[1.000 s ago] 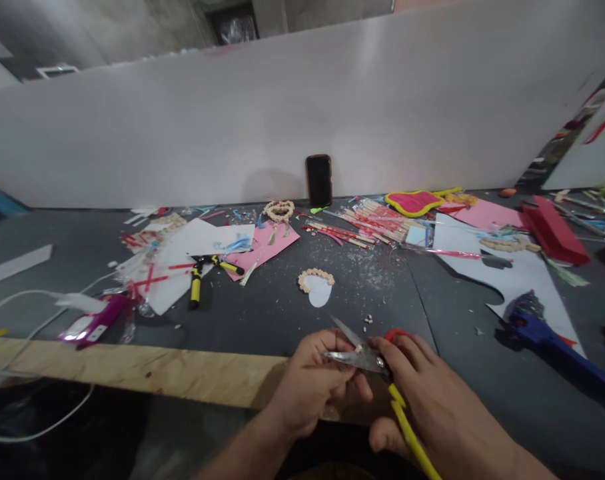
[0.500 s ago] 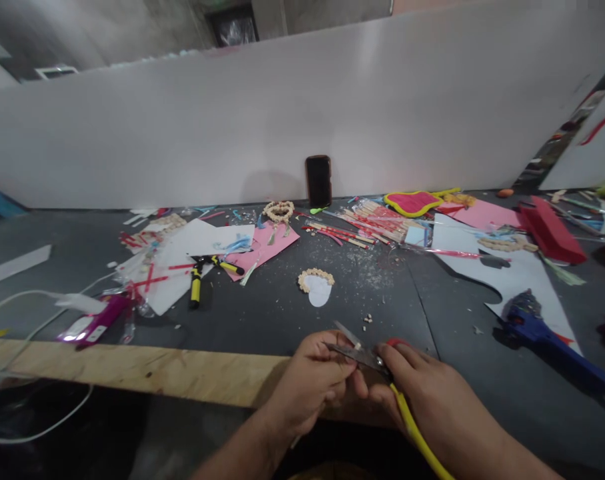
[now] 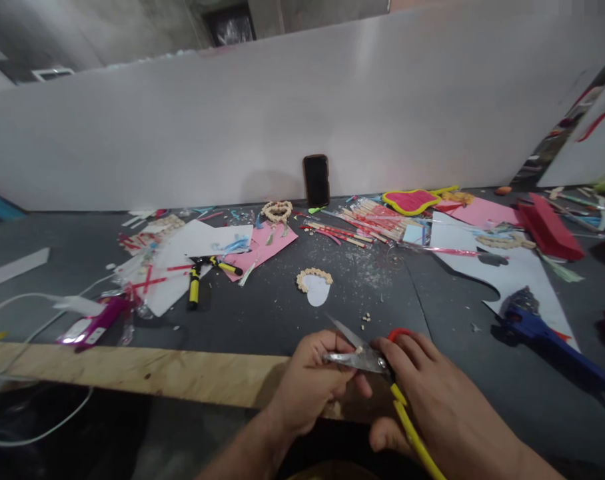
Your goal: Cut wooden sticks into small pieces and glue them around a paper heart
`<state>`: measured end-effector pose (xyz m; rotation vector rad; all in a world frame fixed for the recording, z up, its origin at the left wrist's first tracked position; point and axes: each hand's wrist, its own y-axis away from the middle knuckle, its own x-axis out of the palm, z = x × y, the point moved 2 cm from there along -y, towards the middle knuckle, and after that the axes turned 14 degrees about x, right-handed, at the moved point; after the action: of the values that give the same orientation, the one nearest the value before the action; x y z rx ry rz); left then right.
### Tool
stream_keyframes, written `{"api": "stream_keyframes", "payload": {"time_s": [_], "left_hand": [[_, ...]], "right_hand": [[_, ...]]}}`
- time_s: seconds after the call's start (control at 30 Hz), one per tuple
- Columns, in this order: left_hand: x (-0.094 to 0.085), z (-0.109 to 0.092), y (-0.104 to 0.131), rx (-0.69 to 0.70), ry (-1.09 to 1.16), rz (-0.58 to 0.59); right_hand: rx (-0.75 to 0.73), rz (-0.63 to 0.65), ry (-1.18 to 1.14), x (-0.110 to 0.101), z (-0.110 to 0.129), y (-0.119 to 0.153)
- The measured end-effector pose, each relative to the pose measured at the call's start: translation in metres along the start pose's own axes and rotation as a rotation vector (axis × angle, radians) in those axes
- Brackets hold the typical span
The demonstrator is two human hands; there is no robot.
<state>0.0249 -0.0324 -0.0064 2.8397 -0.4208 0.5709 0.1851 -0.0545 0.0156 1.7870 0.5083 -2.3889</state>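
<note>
My right hand (image 3: 430,387) holds scissors (image 3: 357,360) with a red and a yellow handle loop, the blades spread and pointing left. Its thumb is stretched away from the fingers. Fingers of my left hand (image 3: 315,380) are closed in a pinch beside the blades. A small pale bit (image 3: 359,350) shows between the blades; what the left fingers grip is mostly hidden. Beyond my hands lies a white paper heart (image 3: 318,292), with small beige pieces (image 3: 313,273) along its upper and left edge. Several cut bits (image 3: 366,319) lie just above the scissors.
A phone (image 3: 316,180) leans on the white board (image 3: 182,140). Red-and-wood sticks (image 3: 340,233) lie below it. At right is a blue glue gun (image 3: 547,333); at left are yellow-black pliers (image 3: 194,287) and a purple device (image 3: 95,323) with a white cable.
The scissor blades have spread wider, and my right thumb has moved down, away from the fingers. My left hand stays nearly in place.
</note>
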Motion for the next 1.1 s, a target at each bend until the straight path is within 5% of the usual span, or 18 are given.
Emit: {"api": "stream_keyframes", "payload": {"time_s": [0.17,0.33,0.47,0.7,1.1], "left_hand": [[-0.001,-0.004,0.001,-0.102,0.111,0.130],[-0.001,-0.002,0.000,-0.044,0.007,-0.006],[0.001,-0.005,-0.001,0.148,-0.219,-0.113],[0.001,-0.015,-0.006,0.247,-0.355,-0.080],[0.004,-0.006,0.001,0.082,-0.153,-0.003]], "right_hand": [[-0.031,-0.052,0.002,0.006,0.001,0.004],[0.039,0.057,0.032,0.013,-0.004,0.004],[0.087,0.143,-0.039,0.014,-0.003,0.000],[0.181,0.240,-0.115,0.003,-0.003,-0.003],[0.056,0.078,-0.041,0.003,-0.003,0.000]]}}
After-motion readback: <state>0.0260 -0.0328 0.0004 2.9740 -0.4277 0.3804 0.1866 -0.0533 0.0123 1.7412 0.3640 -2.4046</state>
